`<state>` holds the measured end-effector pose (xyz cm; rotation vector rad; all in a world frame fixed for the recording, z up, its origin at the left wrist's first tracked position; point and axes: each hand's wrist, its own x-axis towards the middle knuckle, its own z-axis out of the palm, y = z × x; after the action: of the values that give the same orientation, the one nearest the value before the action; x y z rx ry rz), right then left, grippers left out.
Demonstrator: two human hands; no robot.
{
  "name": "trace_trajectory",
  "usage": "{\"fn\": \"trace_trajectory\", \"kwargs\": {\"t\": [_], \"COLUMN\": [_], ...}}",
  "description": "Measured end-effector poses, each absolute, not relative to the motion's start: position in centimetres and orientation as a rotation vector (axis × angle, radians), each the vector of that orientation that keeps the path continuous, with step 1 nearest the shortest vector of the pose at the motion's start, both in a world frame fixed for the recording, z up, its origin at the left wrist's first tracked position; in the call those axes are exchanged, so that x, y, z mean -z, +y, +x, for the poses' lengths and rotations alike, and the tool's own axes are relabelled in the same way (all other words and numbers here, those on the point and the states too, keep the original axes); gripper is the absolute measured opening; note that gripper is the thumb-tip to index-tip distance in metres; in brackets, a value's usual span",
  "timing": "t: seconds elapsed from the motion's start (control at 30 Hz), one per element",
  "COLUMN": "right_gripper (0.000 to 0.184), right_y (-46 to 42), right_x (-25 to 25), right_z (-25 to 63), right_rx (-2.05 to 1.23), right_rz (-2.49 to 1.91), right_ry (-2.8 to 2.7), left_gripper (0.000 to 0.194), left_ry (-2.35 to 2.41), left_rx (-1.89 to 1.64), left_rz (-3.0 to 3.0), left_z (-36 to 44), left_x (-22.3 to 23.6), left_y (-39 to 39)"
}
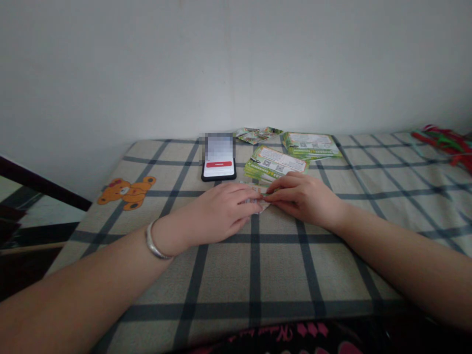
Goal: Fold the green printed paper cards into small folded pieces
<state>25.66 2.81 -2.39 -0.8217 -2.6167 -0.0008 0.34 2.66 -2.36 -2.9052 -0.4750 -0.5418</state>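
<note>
A small printed sheet of paper (263, 206) lies on the tablecloth, mostly covered by my fingers. My left hand (226, 209), with a silver bangle at the wrist, grips its left side with bent fingers. From the right, my right hand (304, 199) pinches the same sheet, fingertips close to those of the left. Just beyond my hands sits a stack of green printed sheets (276, 161). Behind it and to the right rests a second green stack (311, 141). Several folded paper pieces (258, 134) lie near the wall.
A phone (219, 171) with a lit screen lies beyond my left hand. The checked tablecloth (221, 280) has an orange bear picture (127, 193) on the left. Red and green fabric-like items (448, 142) lie at far right. A wall (236, 64) borders the table's back.
</note>
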Motion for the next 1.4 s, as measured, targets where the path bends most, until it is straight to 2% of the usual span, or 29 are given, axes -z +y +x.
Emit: {"fn": "trace_trajectory", "kwargs": {"t": [0.43, 0.77, 1.4], "right_gripper": [0.019, 0.022, 0.019], "right_y": [2.6, 1.6, 0.9], "right_x": [2.3, 1.3, 1.1], "right_z": [25.6, 25.1, 24.4], "right_rx": [0.026, 0.256, 0.347], "right_rz": [-0.796, -0.657, -0.675], "right_ry": [-2.617, -2.715, -2.771], "left_gripper": [0.026, 0.026, 0.024], "left_ry": [-0.468, -0.491, -0.476], "left_rx": [0.434, 0.404, 0.383], "left_rz": [-2.878, -2.899, -2.897], "left_z": [0.4, 0.5, 0.5], "left_x": [1.6, 1.2, 1.0], "left_y": [2.3, 2.0, 1.9]}}
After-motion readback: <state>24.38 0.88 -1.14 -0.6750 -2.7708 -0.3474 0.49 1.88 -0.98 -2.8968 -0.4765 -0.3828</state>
